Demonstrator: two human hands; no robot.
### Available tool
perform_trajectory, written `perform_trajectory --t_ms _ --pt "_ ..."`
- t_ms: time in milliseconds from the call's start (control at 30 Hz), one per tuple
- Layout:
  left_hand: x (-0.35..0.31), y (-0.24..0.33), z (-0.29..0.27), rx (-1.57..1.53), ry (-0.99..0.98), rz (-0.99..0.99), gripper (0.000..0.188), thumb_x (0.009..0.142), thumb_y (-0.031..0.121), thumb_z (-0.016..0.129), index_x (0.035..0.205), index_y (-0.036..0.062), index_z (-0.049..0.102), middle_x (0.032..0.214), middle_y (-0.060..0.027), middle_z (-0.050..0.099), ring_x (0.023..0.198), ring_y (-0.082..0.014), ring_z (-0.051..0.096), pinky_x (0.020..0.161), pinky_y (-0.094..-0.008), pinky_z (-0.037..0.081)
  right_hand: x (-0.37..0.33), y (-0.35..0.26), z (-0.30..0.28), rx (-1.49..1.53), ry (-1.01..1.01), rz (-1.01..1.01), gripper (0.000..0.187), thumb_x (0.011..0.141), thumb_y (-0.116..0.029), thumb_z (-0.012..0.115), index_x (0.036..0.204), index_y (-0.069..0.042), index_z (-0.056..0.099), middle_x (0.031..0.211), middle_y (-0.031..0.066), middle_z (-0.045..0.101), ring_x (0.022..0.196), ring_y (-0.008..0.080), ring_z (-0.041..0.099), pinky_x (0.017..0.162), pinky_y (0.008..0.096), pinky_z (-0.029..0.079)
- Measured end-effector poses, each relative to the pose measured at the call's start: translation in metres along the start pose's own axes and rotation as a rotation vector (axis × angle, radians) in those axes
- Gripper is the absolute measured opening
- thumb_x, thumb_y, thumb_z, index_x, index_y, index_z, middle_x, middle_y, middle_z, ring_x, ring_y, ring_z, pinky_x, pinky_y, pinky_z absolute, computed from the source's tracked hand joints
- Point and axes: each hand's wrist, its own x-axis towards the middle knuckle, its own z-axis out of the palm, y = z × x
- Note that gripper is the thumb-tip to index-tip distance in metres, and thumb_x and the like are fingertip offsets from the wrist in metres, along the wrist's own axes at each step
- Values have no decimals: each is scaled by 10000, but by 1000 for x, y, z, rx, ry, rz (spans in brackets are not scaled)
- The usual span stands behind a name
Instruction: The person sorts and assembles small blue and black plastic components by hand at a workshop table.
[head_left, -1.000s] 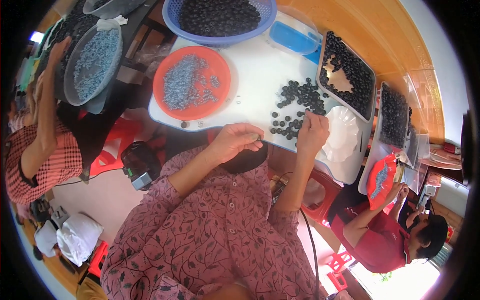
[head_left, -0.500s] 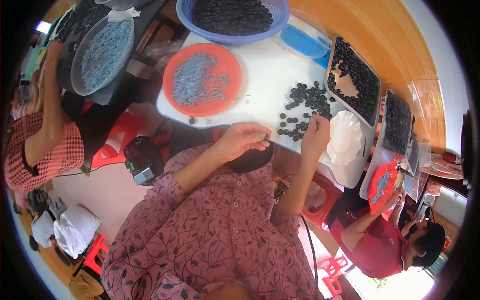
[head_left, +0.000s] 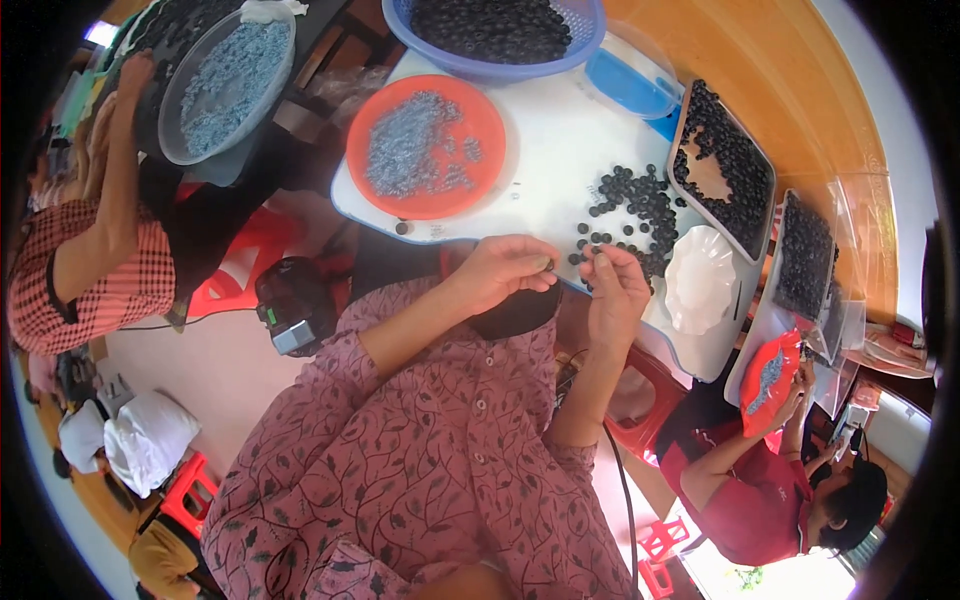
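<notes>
My left hand (head_left: 505, 272) is closed in a pinch near the table's front edge, a small dark round piece (head_left: 550, 267) showing at its fingertips. My right hand (head_left: 618, 288) faces it, its thumb and finger pinched on a small black round piece (head_left: 597, 250). Just beyond the right hand lies a loose spread of black round pieces (head_left: 655, 212). Farther left, an orange-red plate (head_left: 485, 120) bears a heap of small blue-grey pieces (head_left: 408, 142) that look like springs.
A purple-blue basket (head_left: 495, 68) of black pieces stands at the back. On the right are a white scalloped dish (head_left: 700, 280) and a tray (head_left: 768, 190) of black pieces. One co-worker (head_left: 95, 255) sits at left, another (head_left: 745, 490) at right.
My right hand has come away from the black pieces, moving left toward my left hand with a small piece in its fingertips. The whole view has shifted slightly.
</notes>
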Motion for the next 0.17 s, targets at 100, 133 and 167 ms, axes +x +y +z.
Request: perform_trajectory --t_ms 100,133,167 --pt "-1 0 1 -14 -3 3 225 924 62 611 1111 -64 605 1008 -114 648 857 -182 673 755 -268 569 -4 4 3 -50 -17 -37 126 885 12 632 1011 24 628 984 130 684 785 141 652 746 257 545" --pt "-1 0 1 -12 -14 6 225 925 61 609 1112 -64 604 1020 -114 649 861 -182 674 756 -269 569 -5 5 4 -84 -36 -68 133 879 16 638 1011 23 629 998 126 683 798 147 654 756 267 549" --pt "-1 1 0 -10 -23 10 225 927 61 606 1114 -63 604 1031 -113 649 865 -182 674 756 -270 570 -7 5 6 -105 -65 -83 142 878 16 638 1020 19 630 1009 126 682 832 157 656 806 284 545"
